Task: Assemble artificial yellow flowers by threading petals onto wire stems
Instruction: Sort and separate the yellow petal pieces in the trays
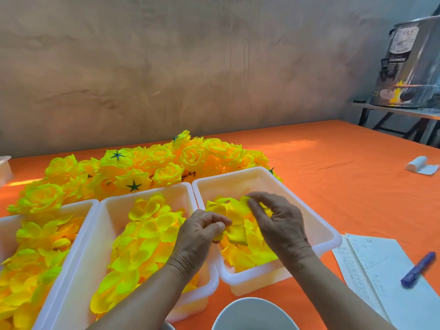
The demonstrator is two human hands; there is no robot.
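Bright, soft daylight here, with pale sun patches lying on the orange cloth-covered table (297, 146). The yellow fabric petals (147, 248) glow almost fluorescent, their detail washed out. Glare streaks the shiny steel drum (412, 75). The blue plastic marker pen (417, 270) is smeared soft, and the frame edges bow outward.

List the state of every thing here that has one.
Petal piece, lifted, pinched at two ends.
Left hand, pinching the piece.
Right hand, pinching the piece.
Right tub, partly filled with petals.
Middle tub, heaped with petals.
Left tub, heaped with petals.
Flowers, assembled, piled behind the tubs.
Marker, lying on paper.
White roll, partly unrolled.
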